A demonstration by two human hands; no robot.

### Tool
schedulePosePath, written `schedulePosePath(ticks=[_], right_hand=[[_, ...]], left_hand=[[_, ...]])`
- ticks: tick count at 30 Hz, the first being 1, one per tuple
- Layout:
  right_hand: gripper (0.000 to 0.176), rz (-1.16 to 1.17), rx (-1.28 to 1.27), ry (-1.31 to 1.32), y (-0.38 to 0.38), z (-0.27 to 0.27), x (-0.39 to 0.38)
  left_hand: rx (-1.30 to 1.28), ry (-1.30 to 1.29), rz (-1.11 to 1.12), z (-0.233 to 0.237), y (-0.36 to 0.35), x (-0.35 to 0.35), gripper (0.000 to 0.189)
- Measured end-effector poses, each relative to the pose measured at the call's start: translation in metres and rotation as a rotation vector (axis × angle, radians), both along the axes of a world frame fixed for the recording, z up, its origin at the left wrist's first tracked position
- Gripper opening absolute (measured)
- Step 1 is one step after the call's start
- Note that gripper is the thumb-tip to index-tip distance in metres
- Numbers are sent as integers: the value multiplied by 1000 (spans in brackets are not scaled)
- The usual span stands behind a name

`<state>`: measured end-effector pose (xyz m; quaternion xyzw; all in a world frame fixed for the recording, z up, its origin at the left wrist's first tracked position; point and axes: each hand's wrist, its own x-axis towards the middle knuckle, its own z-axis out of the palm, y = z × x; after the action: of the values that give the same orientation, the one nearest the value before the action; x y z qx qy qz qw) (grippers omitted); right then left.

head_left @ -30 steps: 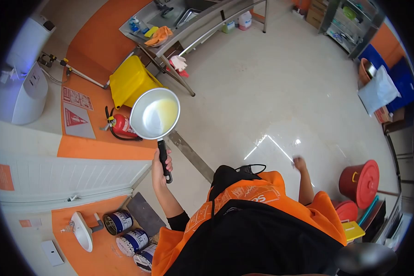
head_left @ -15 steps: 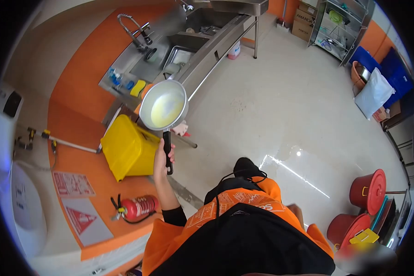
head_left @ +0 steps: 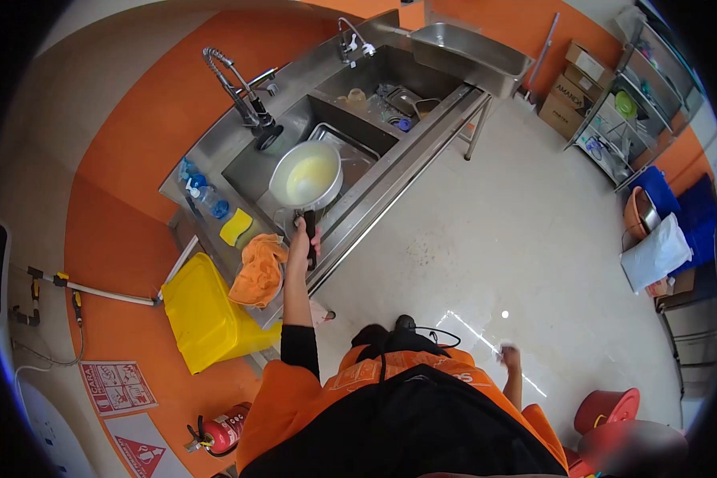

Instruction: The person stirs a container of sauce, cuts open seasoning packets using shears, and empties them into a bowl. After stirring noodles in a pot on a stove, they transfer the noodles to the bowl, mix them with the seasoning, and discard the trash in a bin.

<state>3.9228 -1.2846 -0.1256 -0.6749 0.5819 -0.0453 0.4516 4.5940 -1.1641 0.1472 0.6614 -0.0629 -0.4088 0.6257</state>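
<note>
My left hand (head_left: 302, 245) is closed around the black handle of a metal saucepan (head_left: 307, 175). Pale yellow residue coats the pan's inside. The pan is over the near sink basin (head_left: 243, 169), which has a metal tray (head_left: 349, 144) in it. At my right side, over the floor, my right hand (head_left: 509, 356) hangs away from everything; its fingers are small and blurred. Left of the pan, a yellow sponge (head_left: 236, 227), an orange cloth (head_left: 259, 271) and a clear bottle (head_left: 213, 201) rest on the sink's edge.
A spring-hose faucet (head_left: 251, 107) arches over the near basin. The far basin (head_left: 382, 68) holds several items. A yellow bin (head_left: 203, 311) stands beside the counter's left end. A metal shelf (head_left: 633, 103) and boxes are at the far right, and a red bucket (head_left: 605, 410) is at lower right.
The sink has come closer, and the saucepan has moved from in front of the counter to over the near basin. My right hand has swung out into clearer view.
</note>
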Motion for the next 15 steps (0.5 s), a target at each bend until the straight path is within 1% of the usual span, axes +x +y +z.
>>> schedulePosePath(ticks=[1, 3, 5, 6, 9, 10, 11, 12, 13, 14, 15], right_hand=[[26, -341, 125, -232, -25, 49, 48], [25, -290, 116, -234, -67, 117, 111], [27, -248, 105, -258, -84, 154, 151], [28, -232, 102, -272, -86, 160, 163], [24, -178, 134, -257, -71, 114, 162], [22, -202, 179, -182, -58, 98, 158], [23, -226, 272, -53, -42, 102, 161], [24, -307, 396, -82, -23, 68, 146], [25, -406, 494, -61, -3, 71, 149], [25, -454, 560, -34, 14, 65, 147], [25, -480, 609, 4, 30, 62, 145]], left_hand=[[8, 24, -5, -1, -13, 12, 54], [-39, 145, -39, -9, -36, 37, 51], [-71, 226, -69, -22, -57, 64, 49], [-107, 308, -74, -26, -66, 76, 46], [-236, 485, -163, -49, -84, 122, 43], [-310, 598, -218, -55, -88, 136, 39], [-405, 760, -211, -63, -91, 147, 36], [-501, 924, -202, -71, -96, 156, 32], [-597, 1087, -189, -80, -101, 167, 29], [-665, 1212, -272, -90, -104, 178, 28], [-694, 1274, -261, -92, -108, 182, 27]])
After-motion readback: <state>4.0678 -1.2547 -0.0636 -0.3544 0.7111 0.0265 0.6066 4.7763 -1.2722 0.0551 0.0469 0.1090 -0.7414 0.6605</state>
